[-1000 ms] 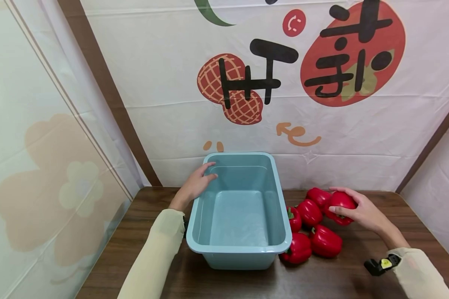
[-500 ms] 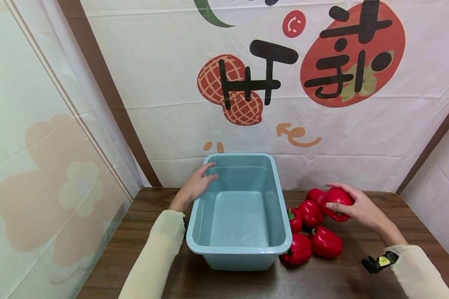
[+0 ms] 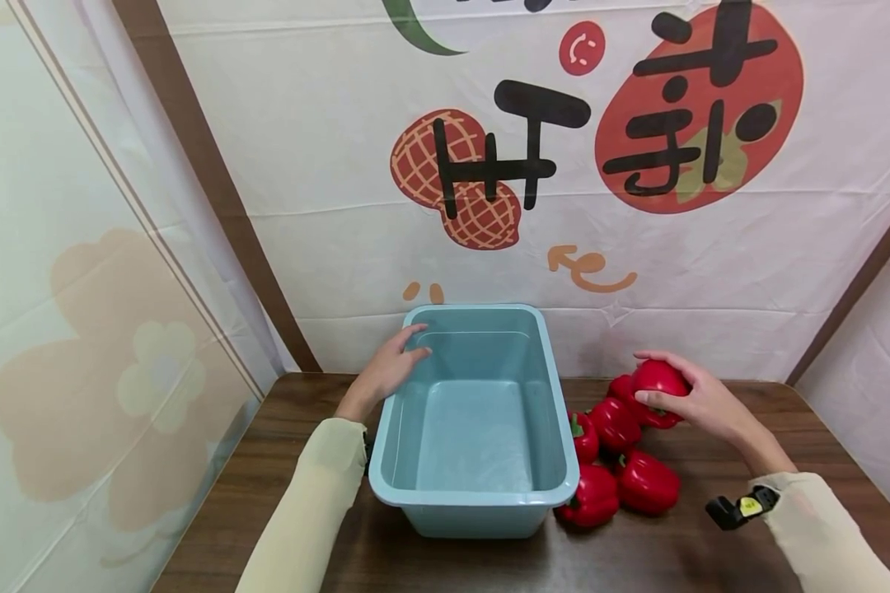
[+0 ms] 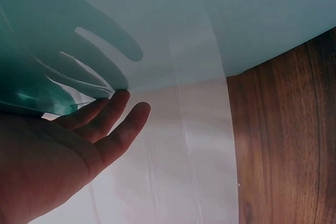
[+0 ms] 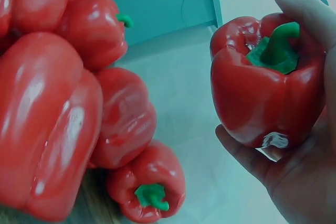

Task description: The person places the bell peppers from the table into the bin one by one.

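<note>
A pale blue plastic basin (image 3: 475,497) stands on the table in the head view, its inside bare. My left hand (image 3: 386,371) rests at its left rim, index finger and thumb reaching over the edge. In the left wrist view, the other fingers (image 4: 113,135) lie fairly straight against the basin's outer wall (image 4: 173,30). My right hand (image 3: 715,403) grips a red bell pepper (image 3: 656,385) above the back of the pepper group. Seen from the right wrist, this pepper (image 5: 262,98) shows a green stem and a small white mark, with fingers and thumb around it.
Several more red bell peppers (image 3: 648,482) cluster against the basin's right side. The brown wood table (image 3: 712,527) extends to the right and front of them. Close behind the basin hangs a white printed cloth (image 3: 341,247), with another cloth panel (image 3: 119,329) on the left.
My right hand has lifted the bell pepper slightly and moved it left, toward the back of the group. The left hand and the basin have stayed in place.
</note>
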A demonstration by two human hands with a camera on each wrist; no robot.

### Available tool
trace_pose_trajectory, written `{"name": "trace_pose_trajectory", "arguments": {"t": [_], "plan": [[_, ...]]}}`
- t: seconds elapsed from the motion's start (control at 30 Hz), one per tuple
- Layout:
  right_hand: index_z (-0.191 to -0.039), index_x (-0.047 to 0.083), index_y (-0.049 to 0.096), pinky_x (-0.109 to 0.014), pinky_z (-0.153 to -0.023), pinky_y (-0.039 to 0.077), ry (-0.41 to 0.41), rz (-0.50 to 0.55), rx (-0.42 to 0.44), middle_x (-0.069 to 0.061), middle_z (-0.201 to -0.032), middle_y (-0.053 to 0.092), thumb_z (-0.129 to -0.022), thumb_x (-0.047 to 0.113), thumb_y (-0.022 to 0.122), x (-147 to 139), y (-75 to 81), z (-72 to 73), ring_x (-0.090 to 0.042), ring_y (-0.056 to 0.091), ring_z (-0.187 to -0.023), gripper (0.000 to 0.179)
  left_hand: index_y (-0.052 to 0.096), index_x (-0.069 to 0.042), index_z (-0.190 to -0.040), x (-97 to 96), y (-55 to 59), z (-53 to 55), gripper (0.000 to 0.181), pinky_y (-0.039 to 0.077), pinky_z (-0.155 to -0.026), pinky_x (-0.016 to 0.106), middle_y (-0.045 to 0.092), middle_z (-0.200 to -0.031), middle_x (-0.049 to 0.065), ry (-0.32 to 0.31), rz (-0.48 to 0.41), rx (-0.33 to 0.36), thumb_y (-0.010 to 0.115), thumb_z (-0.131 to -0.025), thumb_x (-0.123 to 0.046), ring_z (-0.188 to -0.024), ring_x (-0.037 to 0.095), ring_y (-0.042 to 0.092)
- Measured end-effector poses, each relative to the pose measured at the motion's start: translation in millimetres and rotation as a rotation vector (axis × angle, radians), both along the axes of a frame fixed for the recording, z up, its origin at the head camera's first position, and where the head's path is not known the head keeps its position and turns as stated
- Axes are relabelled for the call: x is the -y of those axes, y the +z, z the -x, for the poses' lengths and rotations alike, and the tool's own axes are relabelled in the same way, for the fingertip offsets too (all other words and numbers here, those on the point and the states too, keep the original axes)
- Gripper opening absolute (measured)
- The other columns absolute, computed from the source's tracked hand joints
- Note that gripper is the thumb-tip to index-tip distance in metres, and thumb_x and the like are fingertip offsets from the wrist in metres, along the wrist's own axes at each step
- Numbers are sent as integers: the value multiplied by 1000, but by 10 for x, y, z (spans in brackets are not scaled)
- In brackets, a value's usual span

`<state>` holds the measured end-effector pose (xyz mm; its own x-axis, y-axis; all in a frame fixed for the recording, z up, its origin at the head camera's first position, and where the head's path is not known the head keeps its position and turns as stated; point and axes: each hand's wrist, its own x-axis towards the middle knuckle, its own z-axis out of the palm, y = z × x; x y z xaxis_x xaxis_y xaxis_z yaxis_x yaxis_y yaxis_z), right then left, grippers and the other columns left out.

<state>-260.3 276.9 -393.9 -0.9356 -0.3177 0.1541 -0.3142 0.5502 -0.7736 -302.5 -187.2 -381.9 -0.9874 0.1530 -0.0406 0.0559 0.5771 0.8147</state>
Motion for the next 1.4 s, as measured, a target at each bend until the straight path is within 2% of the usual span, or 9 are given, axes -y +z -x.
{"name": "trace_pose_trajectory", "arguments": {"t": [0.17,0.4,0.83,1.4], "plan": [[-144,20,47,-35,-70,57,21,31,-9,-14,-130,53,-92,26,69,78,15,24,-34,52,-106,57,35,-23,-154,2,-5,4,57,36,-106,62,26,-161,10,-3,-8,3,49,-101,-37,-139,38,38],[-144,22,48,-37,-75,55,18,14,-24,-14,-130,55,-91,30,70,208,61,75,-35,55,-108,57,35,-23,-154,-3,-2,1,57,36,-106,63,26,-162,10,2,-14,14,49,-101,-37,-139,39,37],[-143,18,47,-36,-73,57,71,56,-30,-15,-130,54,-90,27,71,400,138,128,-36,53,-109,59,34,-21,-154,6,-23,-14,56,37,-105,65,27,-161,12,-6,0,-3,47,-101,-34,-138,41,39],[-143,22,48,-37,-73,58,85,88,-4,-14,-131,53,-88,29,73,564,248,182,-38,53,-111,61,35,-22,-154,3,3,-17,56,37,-105,64,27,-161,11,-4,-11,-3,48,-101,-36,-138,39,39]]}}
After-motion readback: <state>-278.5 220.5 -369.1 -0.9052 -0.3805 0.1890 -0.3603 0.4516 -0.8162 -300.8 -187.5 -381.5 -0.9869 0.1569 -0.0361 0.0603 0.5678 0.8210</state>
